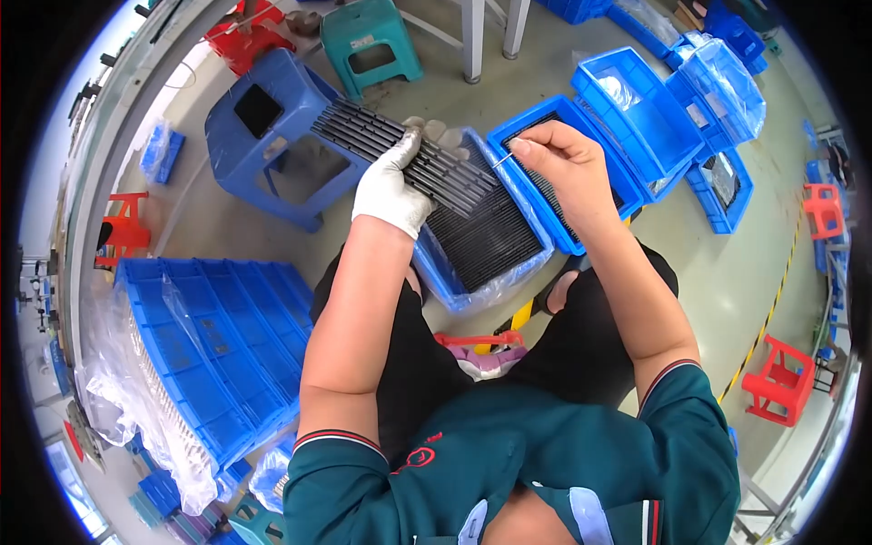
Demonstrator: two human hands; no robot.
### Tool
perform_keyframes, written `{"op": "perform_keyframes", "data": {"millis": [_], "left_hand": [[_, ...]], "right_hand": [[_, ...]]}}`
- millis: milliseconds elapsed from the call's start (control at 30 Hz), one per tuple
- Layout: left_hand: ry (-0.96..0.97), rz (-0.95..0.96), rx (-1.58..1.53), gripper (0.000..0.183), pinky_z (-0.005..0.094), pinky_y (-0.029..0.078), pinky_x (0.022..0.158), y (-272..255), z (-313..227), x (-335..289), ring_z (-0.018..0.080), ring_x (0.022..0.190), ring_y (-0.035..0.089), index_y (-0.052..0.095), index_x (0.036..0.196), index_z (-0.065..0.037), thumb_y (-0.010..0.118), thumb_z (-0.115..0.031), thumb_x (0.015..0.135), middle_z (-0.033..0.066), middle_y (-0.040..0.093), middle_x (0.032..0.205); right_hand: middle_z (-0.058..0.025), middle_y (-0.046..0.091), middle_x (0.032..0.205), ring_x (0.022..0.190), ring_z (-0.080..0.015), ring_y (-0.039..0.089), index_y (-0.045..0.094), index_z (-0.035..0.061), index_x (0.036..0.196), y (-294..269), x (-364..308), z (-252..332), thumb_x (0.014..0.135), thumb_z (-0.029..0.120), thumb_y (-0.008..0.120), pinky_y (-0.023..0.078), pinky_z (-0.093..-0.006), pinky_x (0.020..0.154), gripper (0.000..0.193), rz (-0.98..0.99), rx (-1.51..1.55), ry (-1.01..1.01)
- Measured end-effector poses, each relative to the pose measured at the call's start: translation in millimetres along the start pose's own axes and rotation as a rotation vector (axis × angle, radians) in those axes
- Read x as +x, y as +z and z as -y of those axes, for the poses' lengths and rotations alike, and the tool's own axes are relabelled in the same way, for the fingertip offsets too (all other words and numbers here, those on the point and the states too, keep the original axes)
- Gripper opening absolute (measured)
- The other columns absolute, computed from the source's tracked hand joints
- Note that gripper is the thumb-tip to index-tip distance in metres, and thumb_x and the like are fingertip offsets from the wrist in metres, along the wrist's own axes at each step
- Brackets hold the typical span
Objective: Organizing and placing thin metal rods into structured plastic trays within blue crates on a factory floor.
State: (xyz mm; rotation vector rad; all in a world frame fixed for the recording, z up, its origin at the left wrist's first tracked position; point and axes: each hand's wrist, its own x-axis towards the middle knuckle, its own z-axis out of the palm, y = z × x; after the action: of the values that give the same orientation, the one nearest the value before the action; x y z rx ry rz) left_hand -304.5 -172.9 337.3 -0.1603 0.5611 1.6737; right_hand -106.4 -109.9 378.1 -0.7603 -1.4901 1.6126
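My left hand (391,193), in a white glove, is closed around a flat row of several dark rods (356,129). They slant from upper left to lower right. My bare right hand (565,165) is to their right, with thumb and forefinger pinched on a thin, light metal pin (503,160). Its tip points toward the rods, and I cannot tell whether it touches them. Below my hands, a plastic-lined blue bin (542,243) holds many more dark rods (486,241) in parallel rows. Beside it on the right stands another blue bin (570,243) with dark rods, partly behind my right hand.
Left of the rods is a blue stool (238,163) with a small black piece on top; behind it stands a green stool (368,41). A stack of blue crates (213,341) is by my left leg. More blue bins (640,109) stand at far right. A red stool (779,381) is at right.
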Motion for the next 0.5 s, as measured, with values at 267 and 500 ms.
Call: {"op": "perform_keyframes", "data": {"millis": [267, 500], "left_hand": [[0.007, 0.017, 0.011, 0.013, 0.0563, 0.052, 0.083, -7, -4, 0, 0.0363, 0.095, 0.062, 0.058, 0.104, -0.004, 0.054, -0.007, 0.092, 0.0150, 0.062, 0.103], [0.038, -0.057, 0.032, 0.013, 0.0554, 0.053, 0.082, -6, -5, -3, 0.0361, 0.096, 0.062, 0.057, 0.103, -0.003, 0.053, -0.005, 0.092, 0.0160, 0.062, 0.104]], "right_hand": [[-0.0021, 0.062, 0.077, 0.069, -0.0083, 0.055, 0.069, 0.0020, 0.083, 13, 4, -9, 0.078, 0.012, 0.075, 0.044, -0.0224, 0.064, 0.013, 0.028, -0.418, -0.172], [-0.0027, 0.064, 0.083, 0.079, -0.0122, 0.059, 0.067, 0.0012, 0.084, 18, 2, -8, 0.079, 0.004, 0.072, 0.046, -0.0249, 0.071, 0.007, 0.105, -0.523, -0.202]]}}
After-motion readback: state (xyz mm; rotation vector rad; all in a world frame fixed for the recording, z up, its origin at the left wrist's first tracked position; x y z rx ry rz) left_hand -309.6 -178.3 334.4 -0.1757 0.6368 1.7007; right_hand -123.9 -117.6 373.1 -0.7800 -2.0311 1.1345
